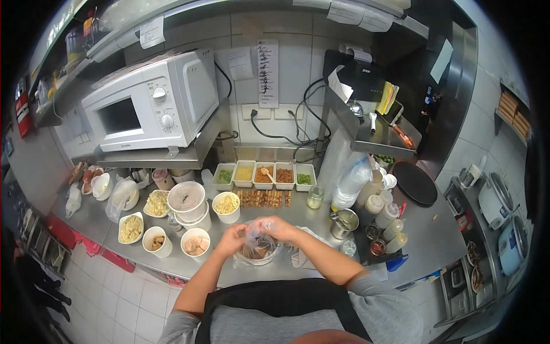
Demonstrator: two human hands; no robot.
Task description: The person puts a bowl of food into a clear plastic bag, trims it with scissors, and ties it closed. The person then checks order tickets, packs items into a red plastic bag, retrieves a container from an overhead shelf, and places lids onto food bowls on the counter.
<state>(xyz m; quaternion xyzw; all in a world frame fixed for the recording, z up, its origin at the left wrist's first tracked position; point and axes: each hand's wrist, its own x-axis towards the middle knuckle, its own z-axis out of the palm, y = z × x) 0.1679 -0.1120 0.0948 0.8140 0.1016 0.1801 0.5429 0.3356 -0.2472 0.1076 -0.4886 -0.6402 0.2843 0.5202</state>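
Note:
My left hand [232, 239] and my right hand [277, 228] meet over the steel counter, fingers closed on the gathered top of a clear plastic bag [258, 234]. Beneath them the bag hangs down into or around a round white bowl [264, 261], which holds something brown. The bag's folds blur the contents. To the left of the bowl stand a white tub of pale pink pieces [196, 243] and a white tub of shredded yellow food [226, 204]. A crumpled white cloth [305, 251] lies by my right forearm.
Small trays of toppings [263, 174] line the back, with a row of patterned sticks or packets [264, 198] before them. Large lidded tubs [188, 202] stand left, below a microwave [150, 103] on a shelf. Squeeze bottles [387, 215] and a steel pot [344, 222] stand right.

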